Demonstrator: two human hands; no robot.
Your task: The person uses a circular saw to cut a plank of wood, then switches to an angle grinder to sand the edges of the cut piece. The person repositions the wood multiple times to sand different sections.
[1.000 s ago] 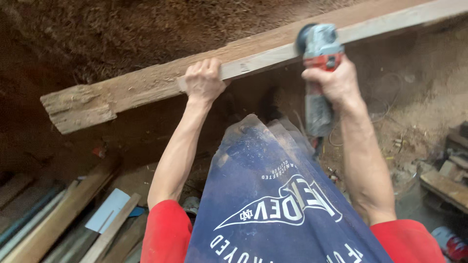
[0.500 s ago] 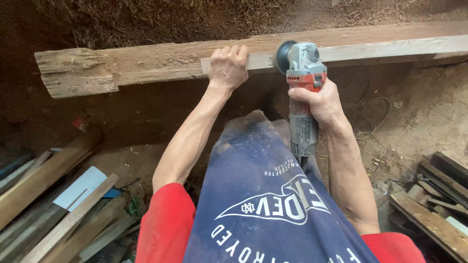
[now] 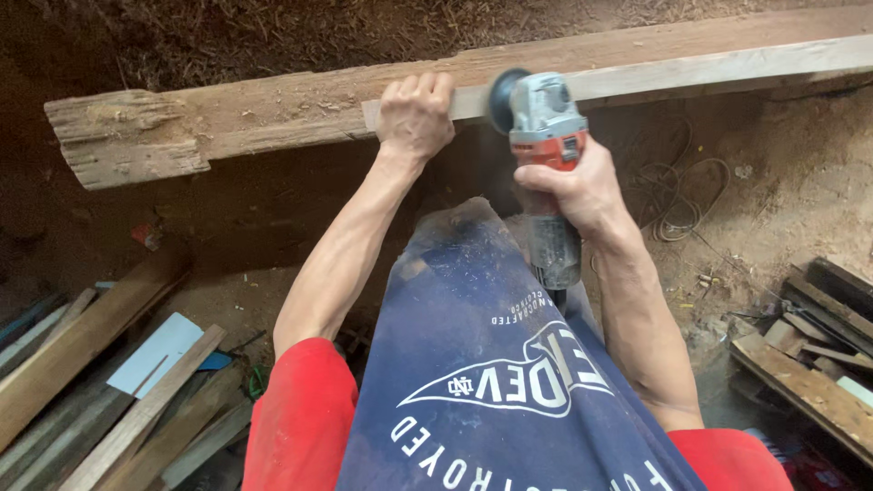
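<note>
**Grinder disc held against a long weathered plank**

Compared with half a second earlier, the plank [image 3: 273,127] sits slightly lower in view and tilts a little, its right end now higher than its left. The left hand [image 3: 416,114] and the angle grinder [image 3: 544,155] have kept their places along the plank, side by side.

One plank runs left to right across the upper view, its long axis nearly level, its split, ragged end pointing left. The left hand is closed over the plank's near edge, fingers curled on top. Just right of that hand, the right hand [image 3: 573,191] is wrapped tightly around the body of the single red and grey grinder. The grinder's long axis runs from the person up toward the plank, and its dark disc touches the plank's near edge. Fine dust hangs below the plank.

Below the plank's left end lie several loose boards [image 3: 100,400]; below its right end lies another stack of boards [image 3: 809,355].
</note>
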